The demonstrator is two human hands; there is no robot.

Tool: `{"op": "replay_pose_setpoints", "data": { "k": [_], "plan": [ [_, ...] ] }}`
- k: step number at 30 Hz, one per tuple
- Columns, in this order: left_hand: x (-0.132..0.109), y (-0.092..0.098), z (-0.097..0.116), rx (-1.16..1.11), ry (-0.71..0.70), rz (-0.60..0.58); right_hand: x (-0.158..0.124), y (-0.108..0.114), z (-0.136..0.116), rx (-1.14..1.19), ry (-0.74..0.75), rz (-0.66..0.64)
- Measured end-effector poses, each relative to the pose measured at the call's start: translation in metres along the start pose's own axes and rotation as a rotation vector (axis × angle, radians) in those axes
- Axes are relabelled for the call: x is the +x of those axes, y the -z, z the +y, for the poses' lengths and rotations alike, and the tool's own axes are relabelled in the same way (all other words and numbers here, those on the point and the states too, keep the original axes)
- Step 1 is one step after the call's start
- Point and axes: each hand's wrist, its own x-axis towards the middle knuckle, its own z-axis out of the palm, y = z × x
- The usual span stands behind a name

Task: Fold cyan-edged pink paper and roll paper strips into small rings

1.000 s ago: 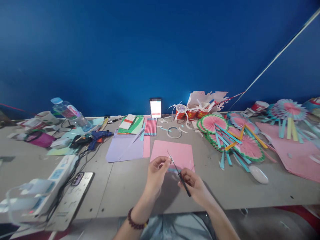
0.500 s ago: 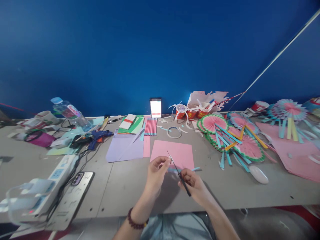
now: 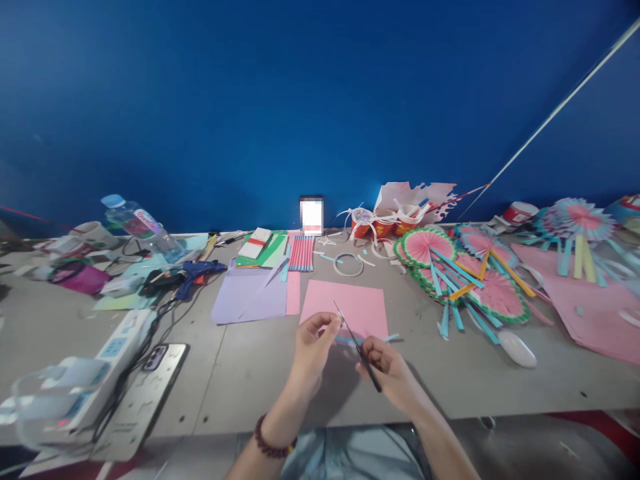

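Note:
Above a pink paper sheet (image 3: pixel 345 299), my left hand (image 3: pixel 314 343) pinches a tiny whitish piece, too small to make out, between thumb and fingertips. My right hand (image 3: pixel 387 370) is closed around a slim, dark, pointed tool that looks like tweezers (image 3: pixel 369 369). Its thin tip reaches up and left, close beside the left fingertips; whether it touches the small piece I cannot tell. Under my hands a light blue paper strip (image 3: pixel 392 337) lies across the sheet's near edge, partly hidden.
Left are purple paper (image 3: pixel 250 293), a phone (image 3: pixel 143 400), a power strip (image 3: pixel 113 360), a blue glue gun (image 3: pixel 193 273) and a tilted bottle (image 3: pixel 143 223). Rolled paper sticks (image 3: pixel 301 253) and red cups (image 3: pixel 384 225) line the back. Folded paper fans (image 3: pixel 500 293) and a white mouse (image 3: pixel 518 349) lie right.

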Motion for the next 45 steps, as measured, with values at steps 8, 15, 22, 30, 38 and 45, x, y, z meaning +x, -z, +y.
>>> {"op": "replay_pose_setpoints", "data": {
  "k": [8,15,22,30,38,45],
  "plan": [
    [0.003,0.001,-0.005,0.000,0.001,0.002,0.002,0.002,0.007,-0.001,0.007,0.007],
    [0.001,0.002,-0.002,0.003,-0.008,0.002,0.002,0.001,0.001,0.025,-0.001,0.012],
    [0.002,0.001,-0.003,0.015,-0.007,-0.005,0.001,-0.001,-0.002,0.013,-0.015,0.026],
    [0.000,0.002,-0.002,0.016,0.022,0.012,0.003,0.004,0.015,-0.017,0.032,-0.005],
    [0.000,0.002,-0.006,-0.011,-0.021,-0.017,0.005,0.005,0.013,0.051,0.007,0.030],
    [-0.002,0.002,-0.009,-0.048,-0.043,-0.038,0.009,0.023,0.000,-0.003,0.084,0.179]
  ]
}}
